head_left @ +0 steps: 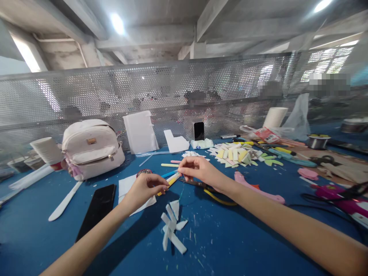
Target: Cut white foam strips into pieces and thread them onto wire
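My left hand [145, 188] is closed in a pinch on a small bundle of thin foam strips [170, 179], yellow, blue and white. My right hand [198, 170] pinches the other end of the same bundle, just above the blue table [230, 241]. A thin thread [181, 193] hangs from the bundle down to a white foam pinwheel shape [172, 226] lying on the table. Scissors with yellow handles [212, 191] lie under my right wrist.
A pink backpack [92, 147] and a black phone [97, 209] lie at the left, next to a white strip [64, 201]. A heap of cut foam pieces [235, 155] lies behind. A pink tool [258, 189], cables and a perforated metal screen [172, 96] are also there.
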Available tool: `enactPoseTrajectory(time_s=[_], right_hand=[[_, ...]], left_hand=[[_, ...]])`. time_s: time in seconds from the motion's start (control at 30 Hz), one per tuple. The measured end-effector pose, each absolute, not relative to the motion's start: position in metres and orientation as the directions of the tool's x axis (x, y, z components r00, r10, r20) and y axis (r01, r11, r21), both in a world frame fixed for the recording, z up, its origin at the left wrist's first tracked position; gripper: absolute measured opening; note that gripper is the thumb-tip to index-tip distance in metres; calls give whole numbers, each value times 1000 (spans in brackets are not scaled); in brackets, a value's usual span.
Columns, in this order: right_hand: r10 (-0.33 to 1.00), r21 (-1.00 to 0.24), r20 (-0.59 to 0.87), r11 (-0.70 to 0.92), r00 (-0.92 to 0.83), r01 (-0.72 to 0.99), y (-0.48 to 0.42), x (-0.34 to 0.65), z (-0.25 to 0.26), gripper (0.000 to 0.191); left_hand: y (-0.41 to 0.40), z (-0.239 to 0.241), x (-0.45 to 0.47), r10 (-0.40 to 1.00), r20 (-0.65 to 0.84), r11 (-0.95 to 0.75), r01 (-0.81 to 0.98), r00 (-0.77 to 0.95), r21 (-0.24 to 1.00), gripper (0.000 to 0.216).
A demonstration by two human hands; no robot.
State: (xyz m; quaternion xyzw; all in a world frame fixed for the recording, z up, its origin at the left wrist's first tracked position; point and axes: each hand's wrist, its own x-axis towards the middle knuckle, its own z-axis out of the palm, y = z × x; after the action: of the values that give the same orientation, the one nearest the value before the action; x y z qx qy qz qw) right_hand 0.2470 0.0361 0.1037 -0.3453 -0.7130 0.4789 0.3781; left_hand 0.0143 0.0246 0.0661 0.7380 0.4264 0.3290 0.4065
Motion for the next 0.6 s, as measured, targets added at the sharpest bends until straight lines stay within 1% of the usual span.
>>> enactPoseTrajectory(time_s=[0.1, 0.23, 0.33, 0.4, 0.5, 0.6], right_hand=[[856, -948, 200, 292, -476, 126, 36, 246, 102, 28], [852, -953, 189, 279, -488, 120, 35, 245, 99, 27], [845, -953, 183, 277, -502, 119, 35, 243, 98, 27], [842, -953, 182, 278, -507, 119, 34, 243, 98, 27], [841, -954, 181, 276, -510, 117, 34, 243, 98, 27], [841, -956, 180, 273, -510, 112, 34, 244, 97, 26]], left_hand=[[24, 59, 16, 868, 136, -343, 379, 477, 859, 19], [17, 45, 23, 798, 83, -376, 386, 597, 842, 33], [13, 37, 26, 762, 40, -383, 400, 646, 833, 41], [11, 35, 27, 770, 32, -388, 427, 638, 817, 39], [11, 37, 28, 798, 29, -386, 474, 601, 792, 29], [12, 40, 28, 804, 24, -380, 481, 594, 790, 26]])
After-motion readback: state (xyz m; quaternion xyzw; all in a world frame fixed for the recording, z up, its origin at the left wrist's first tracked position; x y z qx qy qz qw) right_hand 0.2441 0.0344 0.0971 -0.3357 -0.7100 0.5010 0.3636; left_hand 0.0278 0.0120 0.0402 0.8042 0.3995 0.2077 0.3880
